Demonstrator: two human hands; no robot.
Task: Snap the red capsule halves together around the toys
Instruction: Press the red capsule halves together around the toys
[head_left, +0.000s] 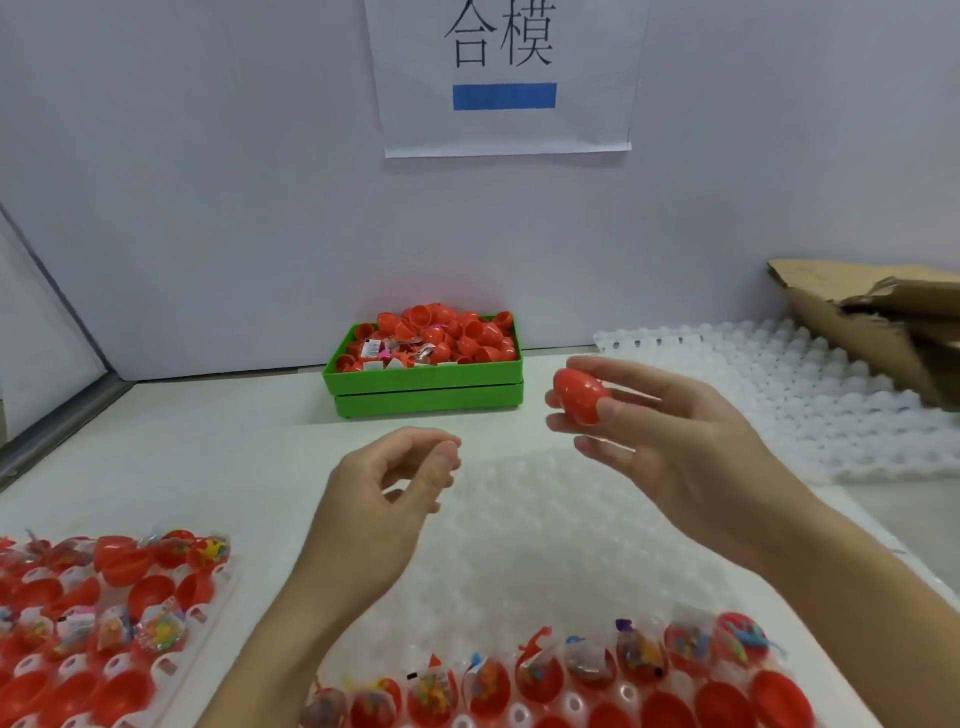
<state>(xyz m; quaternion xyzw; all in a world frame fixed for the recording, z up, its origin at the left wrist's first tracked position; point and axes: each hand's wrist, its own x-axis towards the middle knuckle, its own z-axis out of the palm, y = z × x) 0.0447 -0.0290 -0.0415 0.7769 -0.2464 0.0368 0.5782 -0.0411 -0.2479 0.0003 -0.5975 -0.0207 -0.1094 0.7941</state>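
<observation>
My right hand (660, 431) holds a closed red capsule (579, 397) between thumb and fingertips, raised above the table right of centre. My left hand (395, 488) hovers lower and to the left, its fingers loosely curled with nothing in them. Directly below my hands lies a clear dimpled tray (519, 525); its near rows carry open red capsule halves with bagged toys (587, 662) in them. A second tray (111, 623) at the lower left has more red halves and bagged toys.
A green bin (423, 382) heaped with red capsule halves and toy packets stands against the back wall. White dimpled trays (810, 395) are stacked at the right, with crumpled cardboard (883, 317) behind them. A paper sign (504, 73) hangs on the wall.
</observation>
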